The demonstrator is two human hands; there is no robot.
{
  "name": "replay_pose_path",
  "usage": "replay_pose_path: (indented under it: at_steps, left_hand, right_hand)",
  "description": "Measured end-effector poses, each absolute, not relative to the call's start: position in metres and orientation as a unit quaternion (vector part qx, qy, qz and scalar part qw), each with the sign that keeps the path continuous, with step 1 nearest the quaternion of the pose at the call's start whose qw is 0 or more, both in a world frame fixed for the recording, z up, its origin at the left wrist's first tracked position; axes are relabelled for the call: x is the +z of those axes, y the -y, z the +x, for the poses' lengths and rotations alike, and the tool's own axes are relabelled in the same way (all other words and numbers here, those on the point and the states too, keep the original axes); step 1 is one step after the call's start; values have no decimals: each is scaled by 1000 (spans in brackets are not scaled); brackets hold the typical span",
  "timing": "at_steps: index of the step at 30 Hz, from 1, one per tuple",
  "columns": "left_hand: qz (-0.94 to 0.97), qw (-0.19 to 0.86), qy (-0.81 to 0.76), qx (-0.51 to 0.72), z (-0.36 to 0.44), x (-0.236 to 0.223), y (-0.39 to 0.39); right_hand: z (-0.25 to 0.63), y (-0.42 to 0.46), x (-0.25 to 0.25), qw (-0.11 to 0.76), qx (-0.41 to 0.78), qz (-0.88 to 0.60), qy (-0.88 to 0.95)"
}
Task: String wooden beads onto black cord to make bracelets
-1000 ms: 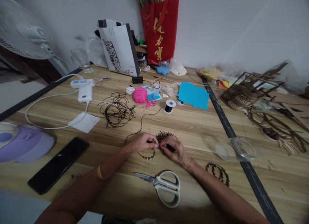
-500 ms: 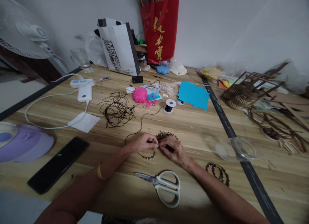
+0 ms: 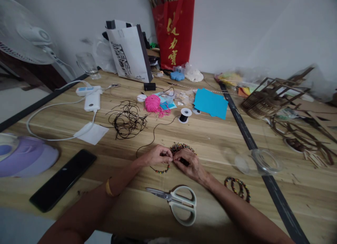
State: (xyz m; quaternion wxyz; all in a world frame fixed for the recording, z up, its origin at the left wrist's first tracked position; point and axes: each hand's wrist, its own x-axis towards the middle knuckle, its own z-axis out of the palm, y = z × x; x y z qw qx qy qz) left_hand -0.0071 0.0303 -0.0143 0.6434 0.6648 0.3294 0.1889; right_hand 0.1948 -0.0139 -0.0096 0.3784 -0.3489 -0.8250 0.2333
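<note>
My left hand is closed in a pinch at the end of a beaded string, which hangs in a curve below it with small coloured beads. Fingertip to fingertip with it, my right hand pinches something too small to make out. Behind my right hand lies a heap of multicoloured beads, partly covered by it. A thin black cord runs from the white spool toward my left hand. Scissors with pale handles lie in front of my hands.
Two beaded bracelets lie beside my right forearm. A black phone sits by my left arm. Farther back are tangled dark cord, pink yarn and blue sheets. A clear round container stands at the right.
My hands stay almost in the same place, with only slight shifts of the right fingers over the bead heap. Other things keep their places.
</note>
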Motion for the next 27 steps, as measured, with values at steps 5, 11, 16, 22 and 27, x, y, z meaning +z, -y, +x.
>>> replay_pose_path:
  at_steps: [5,11,16,22,27]
  left_hand:
    - [672,635,-329,190,-8,-15,-31]
    - [683,624,-334,178,-10,-13,-32]
    - [663,645,-331,186,-10,-14,-32]
    - [634,669,-334,199,-9,-17,-33]
    - [634,667,-339,196,-9,-16,-32]
  right_hand:
    - [195,14,-10,385,233,-345,824]
    - [195,13,-8,388,226,-342,826]
    - [194,13,-7,393,225,-341,824]
    - [195,13,-9,388,232,-341,825]
    - [194,14,-10,394,228,-345,821]
